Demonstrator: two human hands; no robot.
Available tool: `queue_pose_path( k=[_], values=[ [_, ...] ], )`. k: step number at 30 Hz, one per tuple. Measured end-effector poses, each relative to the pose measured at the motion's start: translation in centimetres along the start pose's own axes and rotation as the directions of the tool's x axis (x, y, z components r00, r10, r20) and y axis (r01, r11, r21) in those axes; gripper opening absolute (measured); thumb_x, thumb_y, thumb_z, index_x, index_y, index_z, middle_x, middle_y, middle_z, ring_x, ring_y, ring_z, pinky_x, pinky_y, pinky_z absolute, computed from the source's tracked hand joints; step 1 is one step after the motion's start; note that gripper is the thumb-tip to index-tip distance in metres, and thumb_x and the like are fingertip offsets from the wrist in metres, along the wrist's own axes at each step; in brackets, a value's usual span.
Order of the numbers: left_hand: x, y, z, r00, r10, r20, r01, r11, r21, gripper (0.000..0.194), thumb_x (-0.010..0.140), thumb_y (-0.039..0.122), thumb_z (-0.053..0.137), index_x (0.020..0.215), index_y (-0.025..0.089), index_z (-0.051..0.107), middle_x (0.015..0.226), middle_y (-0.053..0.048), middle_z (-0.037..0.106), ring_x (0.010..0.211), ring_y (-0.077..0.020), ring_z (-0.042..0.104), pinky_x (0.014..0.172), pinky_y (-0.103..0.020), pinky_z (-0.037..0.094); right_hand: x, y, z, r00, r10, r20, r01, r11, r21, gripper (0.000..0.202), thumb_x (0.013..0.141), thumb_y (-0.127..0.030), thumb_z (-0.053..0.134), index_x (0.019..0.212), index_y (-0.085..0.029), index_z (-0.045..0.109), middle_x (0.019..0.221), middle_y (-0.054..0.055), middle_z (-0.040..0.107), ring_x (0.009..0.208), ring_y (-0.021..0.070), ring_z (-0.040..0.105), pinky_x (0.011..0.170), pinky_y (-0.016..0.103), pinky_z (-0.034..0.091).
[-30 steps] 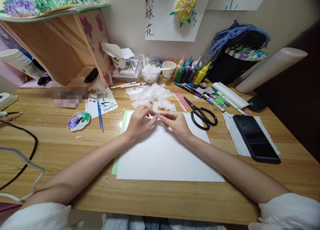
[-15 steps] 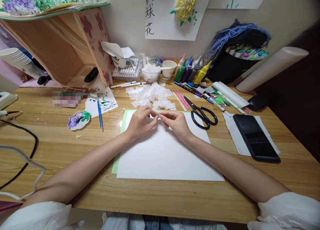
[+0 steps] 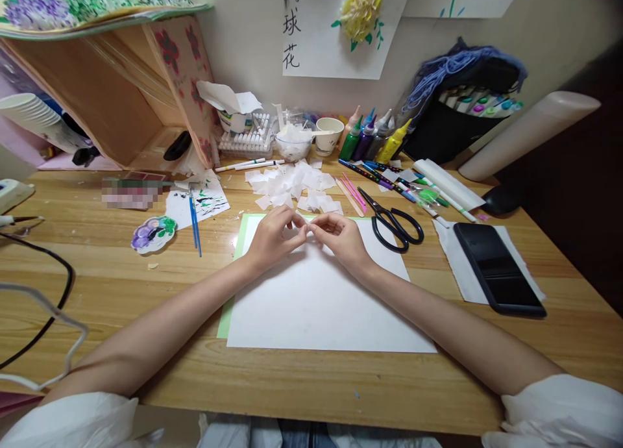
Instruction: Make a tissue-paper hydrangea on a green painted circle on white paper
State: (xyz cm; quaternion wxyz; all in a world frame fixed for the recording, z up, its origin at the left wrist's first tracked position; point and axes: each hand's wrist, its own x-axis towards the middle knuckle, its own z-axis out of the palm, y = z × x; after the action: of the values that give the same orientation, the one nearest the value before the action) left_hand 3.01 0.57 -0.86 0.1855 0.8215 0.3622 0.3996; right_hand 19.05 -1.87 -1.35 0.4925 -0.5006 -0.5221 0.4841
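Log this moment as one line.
left hand, right hand: fingertips nearly touching, over white sheet | anything held: unclear | scissors: beside right hand

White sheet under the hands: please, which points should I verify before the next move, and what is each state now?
1. White sheet lying flat: ok.
2. Left hand and right hand both at the small white piece: ok.
3. Shape of this piece: cannot tell, the hands cover most of it.
4. Scissors off the sheet: not ok, one handle overlaps its edge.
5. Paper pieces within reach: seems ok, just beyond the hands.
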Motion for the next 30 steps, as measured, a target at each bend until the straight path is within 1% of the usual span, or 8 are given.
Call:
queue_pose_path(
  k=[5, 11, 15, 18, 21, 25, 28, 30],
  values=[
    [0.0, 0.0, 0.0, 0.999, -0.031, -0.008, 0.031, 0.999, 0.011, 0.008, 0.080, 0.019, 0.056, 0.073, 0.018, 0.052, 0.071, 0.000, 0.055, 0.066, -0.0125, 0.048, 0.060, -0.026, 0.038, 0.1, -0.1, 0.0, 0.999, 0.005, -0.039, -0.004, 1.000, 0.024, 0.024, 0.069, -0.038, 0.068, 0.070, -0.016, 0.059, 0.059, -0.002, 0.056, 0.051, 0.0094, 0.049, 0.051, 0.024, 0.040],
    [0.2, -0.1, 0.0, 0.989, -0.134, -0.057, 0.135, 0.991, 0.013, 0.009, 0.076, 0.014, 0.055, 0.071, 0.019, 0.049, 0.071, 0.001, 0.054, 0.065, -0.0121, 0.047, 0.060, -0.026, 0.038, 0.5, 0.1, -0.5, 0.996, 0.030, -0.085, -0.019, 0.992, 0.127, 0.021, 0.069, -0.034, 0.066, 0.067, -0.018, 0.052, 0.056, -0.004, 0.055, 0.048, 0.0088, 0.049, 0.048, 0.023, 0.040],
    [0.4, -0.4, 0.0, 0.965, -0.229, -0.126, 0.229, 0.973, -0.020, 0.007, 0.074, 0.014, 0.054, 0.070, 0.018, 0.051, 0.069, 0.001, 0.055, 0.064, -0.0118, 0.047, 0.062, -0.025, 0.039, 1.0, 0.7, -1.0, 0.992, 0.029, -0.124, -0.006, 0.983, 0.185, 0.015, 0.070, -0.028, 0.062, 0.067, -0.019, 0.051, 0.054, -0.005, 0.054, 0.047, 0.0078, 0.047, 0.046, 0.021, 0.037],
    [0.5, -0.6, -0.1, 0.942, -0.300, -0.149, 0.299, 0.954, -0.032, 0.006, 0.073, 0.014, 0.053, 0.068, 0.018, 0.052, 0.068, 0.001, 0.055, 0.063, -0.0113, 0.047, 0.061, -0.024, 0.039, 1.4, 1.0, -1.4, 0.986, 0.018, -0.167, 0.014, 0.982, 0.189, 0.011, 0.070, -0.026, 0.059, 0.067, -0.019, 0.051, 0.054, -0.005, 0.052, 0.047, 0.0078, 0.046, 0.046, 0.021, 0.036],
    [0.8, -1.0, -0.4, 0.924, -0.346, -0.163, 0.353, 0.936, 0.011, 0.007, 0.073, 0.017, 0.053, 0.066, 0.018, 0.052, 0.067, 0.001, 0.056, 0.061, -0.0115, 0.048, 0.058, -0.024, 0.038, 1.9, 1.3, -1.9, 0.978, -0.004, -0.208, 0.028, 0.993, 0.113, 0.010, 0.070, -0.025, 0.058, 0.066, -0.019, 0.050, 0.053, -0.006, 0.050, 0.047, 0.0082, 0.045, 0.047, 0.022, 0.035],
    [1.3, -2.7, -1.5, 0.903, -0.408, -0.132, 0.426, 0.886, 0.180, 0.009, 0.072, 0.020, 0.052, 0.063, 0.017, 0.054, 0.064, -0.002, 0.059, 0.059, -0.0141, 0.051, 0.054, -0.026, 0.036, 2.8, 1.7, -2.7, 0.955, -0.092, -0.282, 0.065, 0.992, -0.106, 0.014, 0.071, -0.030, 0.059, 0.070, -0.018, 0.054, 0.063, -0.001, 0.057, 0.057, 0.0112, 0.051, 0.057, 0.025, 0.041],
    [1.6, -3.9, -2.9, 0.913, -0.403, -0.059, 0.400, 0.861, 0.314, 0.011, 0.070, 0.019, 0.051, 0.061, 0.017, 0.057, 0.062, -0.004, 0.062, 0.057, -0.0159, 0.053, 0.051, -0.026, 0.034, 3.2, 2.1, -3.1, 0.940, -0.114, -0.322, 0.039, 0.973, -0.230, 0.021, 0.073, -0.036, 0.058, 0.079, -0.016, 0.055, 0.078, 0.004, 0.061, 0.067, 0.0141, 0.054, 0.066, 0.029, 0.044],
    [1.9, -3.8, -4.0, 0.926, -0.375, -0.044, 0.361, 0.845, 0.395, 0.010, 0.068, 0.018, 0.053, 0.061, 0.017, 0.059, 0.064, -0.006, 0.064, 0.059, -0.0176, 0.055, 0.050, -0.026, 0.034, 3.2, 2.2, -3.2, 0.916, -0.170, -0.363, 0.047, 0.945, -0.323, 0.026, 0.074, -0.036, 0.058, 0.090, -0.016, 0.052, 0.094, 0.008, 0.058, 0.069, 0.0140, 0.052, 0.067, 0.031, 0.046]
  ],
)
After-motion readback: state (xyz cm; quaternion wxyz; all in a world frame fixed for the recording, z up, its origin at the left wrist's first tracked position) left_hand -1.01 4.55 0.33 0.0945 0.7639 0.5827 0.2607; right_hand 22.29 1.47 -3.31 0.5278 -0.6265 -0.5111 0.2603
